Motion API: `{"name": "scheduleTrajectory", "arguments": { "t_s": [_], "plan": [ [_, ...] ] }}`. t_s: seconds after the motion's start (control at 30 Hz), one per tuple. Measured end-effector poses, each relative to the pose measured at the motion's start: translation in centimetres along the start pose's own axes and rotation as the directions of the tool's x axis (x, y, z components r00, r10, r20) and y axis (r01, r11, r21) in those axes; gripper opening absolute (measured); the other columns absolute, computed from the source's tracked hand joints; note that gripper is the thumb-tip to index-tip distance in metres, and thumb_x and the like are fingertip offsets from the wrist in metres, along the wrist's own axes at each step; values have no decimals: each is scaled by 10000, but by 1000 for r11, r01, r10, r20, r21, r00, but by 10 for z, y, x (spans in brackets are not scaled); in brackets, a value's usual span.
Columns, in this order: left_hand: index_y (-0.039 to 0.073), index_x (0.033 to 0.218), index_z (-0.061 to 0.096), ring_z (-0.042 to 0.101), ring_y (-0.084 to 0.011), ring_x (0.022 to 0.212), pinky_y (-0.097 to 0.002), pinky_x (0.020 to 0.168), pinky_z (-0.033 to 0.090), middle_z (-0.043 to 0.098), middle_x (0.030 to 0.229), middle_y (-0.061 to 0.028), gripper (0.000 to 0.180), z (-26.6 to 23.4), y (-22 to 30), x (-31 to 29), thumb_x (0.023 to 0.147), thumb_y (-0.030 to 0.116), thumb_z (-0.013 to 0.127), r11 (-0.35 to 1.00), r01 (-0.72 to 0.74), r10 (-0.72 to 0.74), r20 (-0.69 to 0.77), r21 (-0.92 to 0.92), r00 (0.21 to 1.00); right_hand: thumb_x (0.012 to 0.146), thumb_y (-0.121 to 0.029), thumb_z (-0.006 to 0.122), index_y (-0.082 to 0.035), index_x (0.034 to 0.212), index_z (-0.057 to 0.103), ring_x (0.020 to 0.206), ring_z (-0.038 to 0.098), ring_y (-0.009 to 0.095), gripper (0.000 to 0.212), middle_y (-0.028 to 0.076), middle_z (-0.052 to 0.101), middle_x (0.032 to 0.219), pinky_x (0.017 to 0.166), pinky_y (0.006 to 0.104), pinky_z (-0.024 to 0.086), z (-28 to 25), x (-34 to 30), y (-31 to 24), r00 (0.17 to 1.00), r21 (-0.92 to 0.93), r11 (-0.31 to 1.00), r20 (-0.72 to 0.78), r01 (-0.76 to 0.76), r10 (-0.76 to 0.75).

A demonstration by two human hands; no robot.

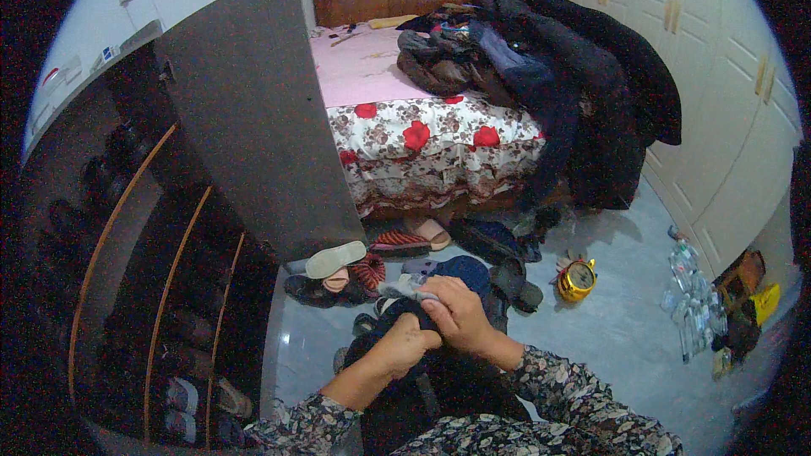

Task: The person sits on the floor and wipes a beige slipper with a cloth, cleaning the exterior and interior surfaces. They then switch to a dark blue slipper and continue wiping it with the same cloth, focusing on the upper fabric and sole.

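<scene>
While right hand pinches crumpled grey cloth, left hand curled, contents unclear; grey-white shoes shelved, 8 o'clock; red-black striped slippers loose, 11.

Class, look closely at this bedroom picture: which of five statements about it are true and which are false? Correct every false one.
1. The right hand, close to the left hand, grips a grey cloth. True.
2. The gold round object is left of both hands. False: the gold round object is to their right.
3. The grey cabinet door stands open. True.
4. The sleeves are plain white. False: the sleeves are dark with a pale floral pattern.
5. Dark clothes are heaped on the bed. True.
</scene>
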State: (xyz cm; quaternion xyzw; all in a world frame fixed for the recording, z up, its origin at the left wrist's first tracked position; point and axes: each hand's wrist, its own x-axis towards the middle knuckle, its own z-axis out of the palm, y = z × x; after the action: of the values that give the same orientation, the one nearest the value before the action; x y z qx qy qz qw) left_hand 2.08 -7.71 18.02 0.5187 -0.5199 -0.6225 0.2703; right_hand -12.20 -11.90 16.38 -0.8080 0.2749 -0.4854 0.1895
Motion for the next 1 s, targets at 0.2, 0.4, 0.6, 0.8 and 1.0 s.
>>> {"name": "scheduleTrajectory", "arguments": {
  "t_s": [0.2,0.4,0.6,0.8,1.0],
  "plan": [
    [-40,916,576,562,-155,618,-313,545,449,589,756,-52,252,3,-11,0,695,79,597,992,-67,63,-49,-106,997,880,-226,529,-34,934,602,868,568,346,212,148,608,884,769,420,438,-5,1,24,995,-45,994,-11,-101,101],
    [-80,956,546,580,-190,650,-326,575,466,597,785,-99,362,5,-8,-6,674,131,627,999,41,-39,-112,13,993,900,-298,502,-41,890,571,761,556,390,266,185,567,780,680,460,437,-15,11,77,963,-149,984,236,-98,132],
    [-83,977,538,579,-212,659,-346,580,466,599,814,-118,410,8,7,-3,661,159,639,984,77,-64,-86,162,994,888,-326,525,-15,876,595,822,602,384,319,209,616,859,730,418,473,-31,32,121,823,-186,919,408,-348,395],
    [-22,986,576,552,-155,613,-307,538,439,600,769,-70,361,2,5,1,664,130,635,976,195,-181,-136,98,974,872,-263,574,4,945,610,696,527,139,280,75,590,734,646,305,429,-18,12,122,815,-84,829,147,-554,560],
    [-27,1009,579,551,-149,583,-300,536,444,606,749,-48,378,-5,-32,19,652,91,619,999,17,-21,-87,-50,996,847,-249,577,-36,972,620,787,621,308,251,165,639,850,697,363,466,-6,-12,103,849,77,855,-103,-512,518]
  ]
}}
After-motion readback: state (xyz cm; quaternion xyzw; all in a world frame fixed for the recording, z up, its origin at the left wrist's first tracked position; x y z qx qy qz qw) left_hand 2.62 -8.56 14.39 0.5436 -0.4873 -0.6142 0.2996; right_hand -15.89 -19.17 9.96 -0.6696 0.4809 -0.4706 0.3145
